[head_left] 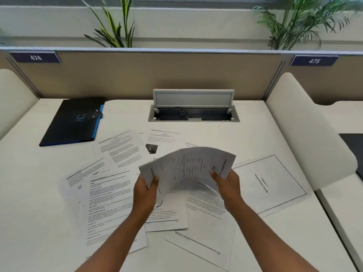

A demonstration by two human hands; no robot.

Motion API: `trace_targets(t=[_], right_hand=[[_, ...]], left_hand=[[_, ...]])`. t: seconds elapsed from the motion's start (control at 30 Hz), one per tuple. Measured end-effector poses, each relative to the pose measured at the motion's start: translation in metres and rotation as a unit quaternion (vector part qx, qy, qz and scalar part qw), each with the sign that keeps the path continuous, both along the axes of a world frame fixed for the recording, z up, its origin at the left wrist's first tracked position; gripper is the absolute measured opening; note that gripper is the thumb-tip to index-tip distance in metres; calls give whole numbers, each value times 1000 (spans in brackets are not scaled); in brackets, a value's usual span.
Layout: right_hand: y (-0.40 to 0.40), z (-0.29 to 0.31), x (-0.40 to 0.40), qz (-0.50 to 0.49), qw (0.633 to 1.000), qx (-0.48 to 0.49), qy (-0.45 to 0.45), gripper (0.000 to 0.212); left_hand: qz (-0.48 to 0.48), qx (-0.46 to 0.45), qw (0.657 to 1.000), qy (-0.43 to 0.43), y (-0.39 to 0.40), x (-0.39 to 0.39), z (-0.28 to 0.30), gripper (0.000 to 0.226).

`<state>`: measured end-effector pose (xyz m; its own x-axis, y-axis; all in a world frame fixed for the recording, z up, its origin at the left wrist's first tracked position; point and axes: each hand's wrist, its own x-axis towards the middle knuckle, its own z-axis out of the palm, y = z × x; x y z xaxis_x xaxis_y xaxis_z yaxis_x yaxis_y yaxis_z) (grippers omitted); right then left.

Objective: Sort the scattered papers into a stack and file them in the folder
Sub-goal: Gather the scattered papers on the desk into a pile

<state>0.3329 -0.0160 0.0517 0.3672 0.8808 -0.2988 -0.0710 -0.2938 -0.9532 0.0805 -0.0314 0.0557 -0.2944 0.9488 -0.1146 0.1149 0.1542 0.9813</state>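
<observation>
A thin sheaf of white printed paper sheets [186, 165], bowed upward in an arch, is held above the middle of the smooth white desk [255, 126]. The left hand [145, 191] pinches its left edge, thumb on top; the right hand [227, 185] clamps its right edge likewise. Beneath lie loose white printed pages [110, 195], overlapping at angles, their text too blurred to read; one bordered title page [271, 183] sits to the right. A flat black folder with a blue spine [72, 122] lies closed at the far left, well apart from the sheaf. An open grey cable hatch [193, 106] sits behind.
</observation>
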Motion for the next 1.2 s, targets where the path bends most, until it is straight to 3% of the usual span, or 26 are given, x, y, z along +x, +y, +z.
trace_targets(t=[0.13, 0.23, 0.3, 0.37, 0.43, 0.53, 0.6, 0.7, 0.77, 0.9, 1.0, 1.1, 1.2], right_hand=[[16, 9, 8, -3, 998, -1, -56, 9], [30, 29, 16, 91, 988, 38, -117, 12], [37, 38, 17, 145, 973, 44, -172, 19], [44, 42, 15, 185, 956, 43, -224, 10], [49, 47, 11, 214, 943, 51, -250, 9], [54, 56, 5, 238, 942, 68, -227, 9], [57, 59, 3, 261, 936, 68, -227, 12], [64, 60, -2, 268, 936, 71, -217, 17], [66, 58, -2, 235, 940, 91, -232, 20], [53, 32, 16, 127, 930, 65, -340, 34], [28, 0, 38, 76, 897, -120, -420, 62], [2, -27, 49, 121, 843, -255, -458, 98], [-13, -47, 53, 162, 816, -302, -466, 119]], left_hand=[[-2, 42, 999, -18, 9, -13, 17, 37], [5, 122, 981, 150, 33, -34, 45, 60], [-55, 112, 952, 279, 51, -38, 63, 73], [-124, 73, 910, 389, 62, -32, 73, 74], [-139, 59, 886, 438, 66, -24, 77, 74], [-97, 86, 892, 433, 69, -21, 79, 77], [-117, 87, 881, 450, 75, -22, 80, 70], [-181, 59, 852, 488, 80, -24, 79, 29], [-167, 57, 834, 523, 79, -27, 75, 20], [-116, -4, 862, 494, 74, -43, 53, 19], [-81, -84, 898, 423, 69, -64, 29, 26], [-74, -140, 926, 342, 59, -77, 5, 32], [-87, -194, 934, 286, 45, -77, -21, 34]])
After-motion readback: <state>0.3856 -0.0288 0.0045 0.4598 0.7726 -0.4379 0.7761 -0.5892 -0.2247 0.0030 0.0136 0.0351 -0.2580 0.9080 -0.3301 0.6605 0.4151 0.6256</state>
